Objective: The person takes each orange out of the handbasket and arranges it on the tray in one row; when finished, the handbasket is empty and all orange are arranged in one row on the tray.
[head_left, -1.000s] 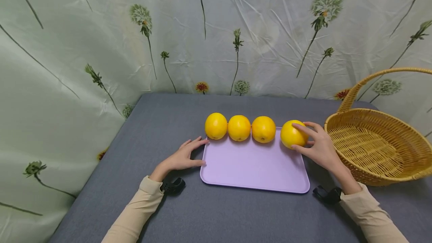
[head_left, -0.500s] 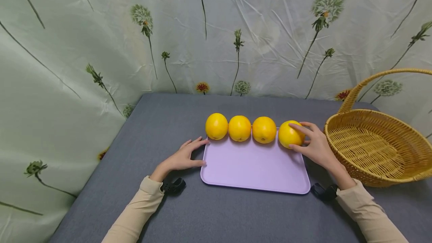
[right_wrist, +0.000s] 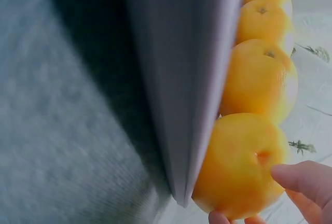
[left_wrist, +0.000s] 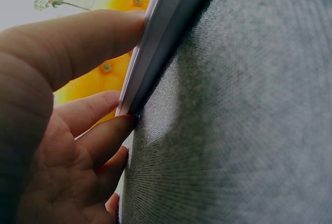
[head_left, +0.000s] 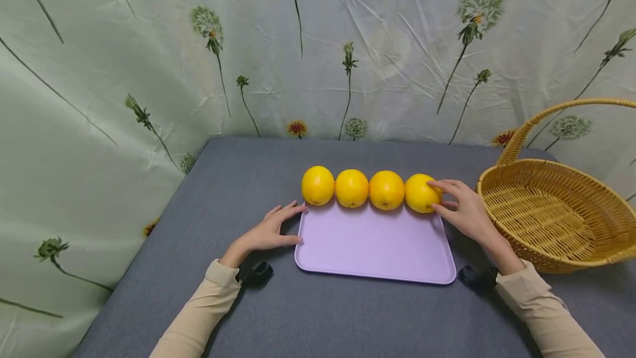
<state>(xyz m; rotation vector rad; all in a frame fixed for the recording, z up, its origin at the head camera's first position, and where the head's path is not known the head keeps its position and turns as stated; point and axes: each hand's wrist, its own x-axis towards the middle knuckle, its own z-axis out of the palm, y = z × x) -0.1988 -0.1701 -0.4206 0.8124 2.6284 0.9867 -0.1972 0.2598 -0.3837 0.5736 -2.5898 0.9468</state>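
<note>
A row of several oranges (head_left: 386, 190) stands along the far edge of a lilac tray (head_left: 375, 247). My right hand (head_left: 467, 211) holds the rightmost orange (head_left: 419, 195) by its right side, thumb in front and fingertips over the top. That orange sits right beside its neighbour. In the right wrist view, the thumb tip lies on the same orange (right_wrist: 238, 167), near its dimple. My left hand (head_left: 268, 231) rests at the tray's left edge with fingers spread. Thumb and fingertips touch the tray rim (left_wrist: 150, 42) in the left wrist view.
Just right of the tray stands a wicker basket (head_left: 541, 225) with a tall arched handle (head_left: 536, 117), close to my right hand. Grey cloth (head_left: 323, 319) covers the table. A curtain with a dandelion print (head_left: 397, 70) hangs behind the table.
The rightmost orange has moved left in my right hand, closing the gap to the row. My right fingers now reach less far over it. The left hand stays at the tray edge.
</note>
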